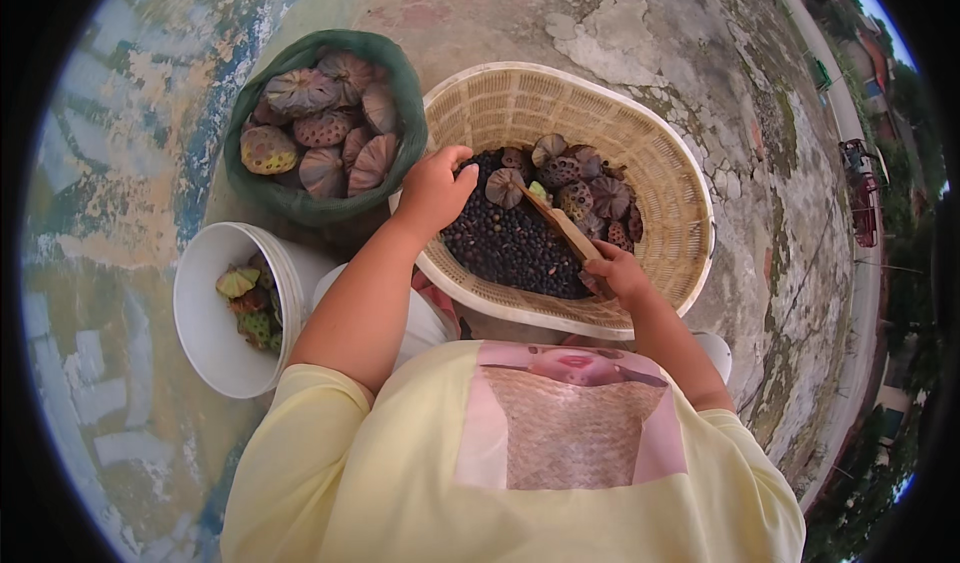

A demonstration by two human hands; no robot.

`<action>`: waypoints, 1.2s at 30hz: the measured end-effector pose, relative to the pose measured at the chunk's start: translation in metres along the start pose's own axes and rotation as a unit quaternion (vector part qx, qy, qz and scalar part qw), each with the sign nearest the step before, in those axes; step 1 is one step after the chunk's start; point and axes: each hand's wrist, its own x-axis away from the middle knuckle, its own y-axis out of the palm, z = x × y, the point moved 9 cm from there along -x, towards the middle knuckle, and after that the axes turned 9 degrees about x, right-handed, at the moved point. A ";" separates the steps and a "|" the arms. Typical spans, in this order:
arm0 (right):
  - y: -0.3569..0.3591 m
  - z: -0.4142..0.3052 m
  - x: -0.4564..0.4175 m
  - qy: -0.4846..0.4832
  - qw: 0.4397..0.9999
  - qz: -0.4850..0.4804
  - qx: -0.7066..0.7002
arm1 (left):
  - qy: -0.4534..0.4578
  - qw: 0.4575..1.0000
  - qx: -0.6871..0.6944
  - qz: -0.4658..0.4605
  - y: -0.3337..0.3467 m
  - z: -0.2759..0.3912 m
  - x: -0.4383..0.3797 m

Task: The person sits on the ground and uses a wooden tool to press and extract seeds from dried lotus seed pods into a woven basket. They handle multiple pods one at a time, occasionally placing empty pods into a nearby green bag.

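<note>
My right hand (618, 269) grips the near end of a flat wooden tool (564, 227), whose far end reaches a brown dried lotus pod (505, 188). Both hands are at an oval, cream plastic woven-pattern basket (667, 210). Dark loose lotus seeds (510, 246) cover its left and near side, and several brown pods (576, 197) are heaped at the right. Over the basket's left edge, my left hand (439, 191) has thumb and forefinger apart, with nothing visible between them. A small green piece (538, 194) lies beside the tool.
Left of the basket stands a green mesh bag (319, 206) full of dried lotus pods (330, 124). Nearer me, a white bucket (206, 323) lies tilted with greenish pods (255, 323) inside. Cracked, stained concrete (480, 11) surrounds them. A red vehicle (864, 203) stands far right.
</note>
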 end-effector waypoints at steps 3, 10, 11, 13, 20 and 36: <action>-0.007 -0.010 0.008 -0.046 0.969 0.040 0.241 | 0.023 0.999 0.037 -0.003 0.006 0.010 0.002; 0.022 -0.053 0.018 -0.101 0.763 0.115 0.628 | 0.009 0.999 0.036 -0.013 0.006 0.012 0.004; 0.025 -0.056 0.013 -0.113 0.742 0.120 0.649 | 0.007 0.999 0.034 -0.013 0.004 0.011 0.004; 0.035 -0.060 -0.001 -0.131 0.724 0.106 0.669 | 0.008 0.999 0.028 -0.013 0.003 0.008 0.002; 0.053 -0.070 -0.052 -0.107 0.688 0.047 0.717 | 0.023 1.000 0.002 -0.021 0.002 0.010 -0.003; -0.033 -0.040 0.070 -0.097 0.994 0.001 0.060 | -0.007 0.990 0.139 0.024 0.010 -0.021 -0.017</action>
